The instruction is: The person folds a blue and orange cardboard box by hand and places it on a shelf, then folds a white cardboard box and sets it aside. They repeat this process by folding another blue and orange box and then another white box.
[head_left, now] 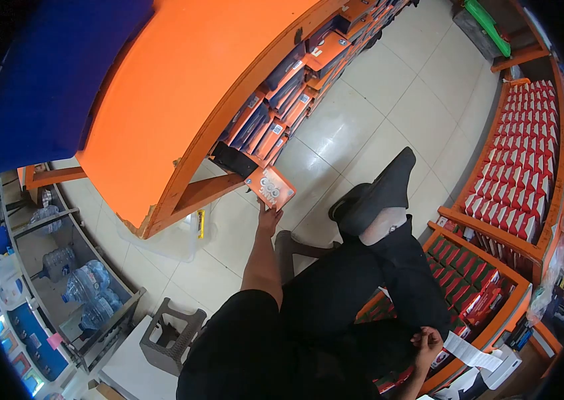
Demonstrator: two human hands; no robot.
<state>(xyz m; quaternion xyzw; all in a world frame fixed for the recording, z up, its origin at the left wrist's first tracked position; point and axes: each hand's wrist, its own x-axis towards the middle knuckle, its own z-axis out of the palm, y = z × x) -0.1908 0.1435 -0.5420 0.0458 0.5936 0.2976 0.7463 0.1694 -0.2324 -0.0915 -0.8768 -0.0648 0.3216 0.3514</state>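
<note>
My left hand point(268, 219) reaches forward, its fingers closed on the near edge of an orange box point(271, 188) with white lettering. The box is at the near end of a shelf, just below stacked orange and navy boxes point(271, 141). A black item point(234, 159) lies beside it on the shelf end. My right hand point(427, 343) rests by my thigh with its fingers curled in, and I see nothing held in them. Close to its right lies a strip of white paper point(472, 352).
An orange-topped counter point(155, 87) fills the upper left. Red and white boxes point(518, 157) line a rack at right, with dark green and red packs point(458, 267) below. Plastic stools point(172, 337) stand nearby. Large water bottles point(92, 287) lie in a case at left.
</note>
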